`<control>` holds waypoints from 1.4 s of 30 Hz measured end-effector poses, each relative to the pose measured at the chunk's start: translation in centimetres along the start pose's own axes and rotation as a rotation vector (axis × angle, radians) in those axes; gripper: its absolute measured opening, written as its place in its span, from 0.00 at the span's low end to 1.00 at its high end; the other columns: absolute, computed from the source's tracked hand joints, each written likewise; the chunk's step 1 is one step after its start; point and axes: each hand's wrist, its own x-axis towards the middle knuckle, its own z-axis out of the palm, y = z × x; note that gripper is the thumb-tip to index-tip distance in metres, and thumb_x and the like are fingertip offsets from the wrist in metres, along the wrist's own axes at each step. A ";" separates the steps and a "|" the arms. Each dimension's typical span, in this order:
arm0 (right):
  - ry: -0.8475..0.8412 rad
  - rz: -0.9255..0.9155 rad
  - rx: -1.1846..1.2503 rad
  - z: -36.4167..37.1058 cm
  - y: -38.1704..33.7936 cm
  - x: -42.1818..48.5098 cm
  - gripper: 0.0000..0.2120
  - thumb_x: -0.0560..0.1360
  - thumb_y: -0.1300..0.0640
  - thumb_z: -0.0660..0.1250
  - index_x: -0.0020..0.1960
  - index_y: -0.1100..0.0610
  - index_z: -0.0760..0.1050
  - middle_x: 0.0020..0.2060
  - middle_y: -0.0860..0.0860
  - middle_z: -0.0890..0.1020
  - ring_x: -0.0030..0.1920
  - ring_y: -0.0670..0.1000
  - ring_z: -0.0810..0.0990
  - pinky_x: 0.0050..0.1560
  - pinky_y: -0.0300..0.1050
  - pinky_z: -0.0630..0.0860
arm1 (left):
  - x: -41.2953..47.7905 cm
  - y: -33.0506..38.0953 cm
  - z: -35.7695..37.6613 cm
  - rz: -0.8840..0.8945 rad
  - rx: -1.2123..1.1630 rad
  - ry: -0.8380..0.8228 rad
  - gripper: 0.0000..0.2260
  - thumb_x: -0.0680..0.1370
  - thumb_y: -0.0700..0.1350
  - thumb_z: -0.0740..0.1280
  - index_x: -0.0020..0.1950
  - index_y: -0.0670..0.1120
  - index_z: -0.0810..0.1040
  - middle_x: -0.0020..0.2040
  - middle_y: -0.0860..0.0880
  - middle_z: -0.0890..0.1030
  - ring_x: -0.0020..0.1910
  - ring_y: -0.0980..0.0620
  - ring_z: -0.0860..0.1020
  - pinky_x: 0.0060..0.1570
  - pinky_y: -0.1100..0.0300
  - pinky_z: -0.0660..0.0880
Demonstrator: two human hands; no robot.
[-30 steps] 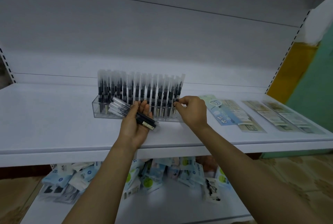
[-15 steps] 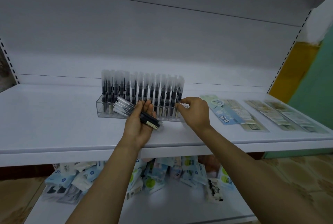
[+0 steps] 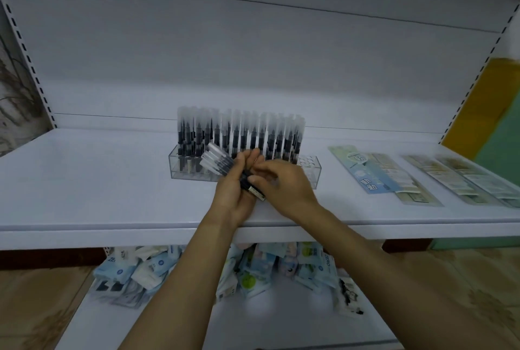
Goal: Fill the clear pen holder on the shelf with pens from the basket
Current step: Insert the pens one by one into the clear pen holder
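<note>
Frame centre: left hand (image 3: 233, 195) curls round a bundle of pens (image 3: 218, 162); right hand (image 3: 284, 183) pinches the bundle's lower end. Behind them, the clear pen holder (image 3: 311, 173) is packed with upright pens (image 3: 239, 133), with open slots at its right end.

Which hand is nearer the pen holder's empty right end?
Right. The right hand sits in front of the holder's empty end; the left hand, holding spare pens, is farther left.

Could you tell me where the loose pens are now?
Head view, centre: the left hand holds the loose pens just in front of the clear pen holder.
</note>
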 end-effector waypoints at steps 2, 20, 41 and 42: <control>-0.054 -0.014 -0.035 0.5 -0.5 0.2 0.13 0.75 0.55 0.68 0.59 0.56 0.79 0.50 0.55 0.80 0.49 0.54 0.78 0.51 0.50 0.76 | 0.0 0.0 -0.2 0.009 0.027 0.001 0.12 0.81 0.47 0.58 0.56 0.43 0.77 0.55 0.47 0.81 0.56 0.52 0.78 0.48 0.57 0.77; 0.014 0.114 0.128 -1.0 -0.8 1.4 0.07 0.75 0.61 0.66 0.50 0.56 0.81 0.41 0.50 0.84 0.42 0.49 0.82 0.48 0.50 0.80 | 0.8 -0.4 -0.9 -0.001 0.021 0.013 0.11 0.81 0.48 0.60 0.47 0.44 0.78 0.44 0.47 0.84 0.46 0.49 0.81 0.57 0.49 0.75; 0.273 0.127 0.586 -4.3 -0.3 0.9 0.05 0.79 0.62 0.62 0.54 0.55 0.70 0.43 0.52 0.78 0.32 0.48 0.79 0.34 0.43 0.79 | 0.0 0.0 0.2 -0.034 0.026 0.102 0.07 0.81 0.45 0.61 0.48 0.46 0.78 0.46 0.50 0.85 0.46 0.56 0.82 0.59 0.54 0.73; 0.317 0.150 0.614 -5.1 -0.1 1.3 0.05 0.79 0.62 0.62 0.53 0.56 0.70 0.43 0.52 0.78 0.30 0.47 0.78 0.32 0.42 0.79 | 0.0 0.0 0.3 -0.034 0.025 0.107 0.07 0.81 0.45 0.61 0.48 0.47 0.78 0.46 0.50 0.85 0.46 0.56 0.81 0.59 0.55 0.73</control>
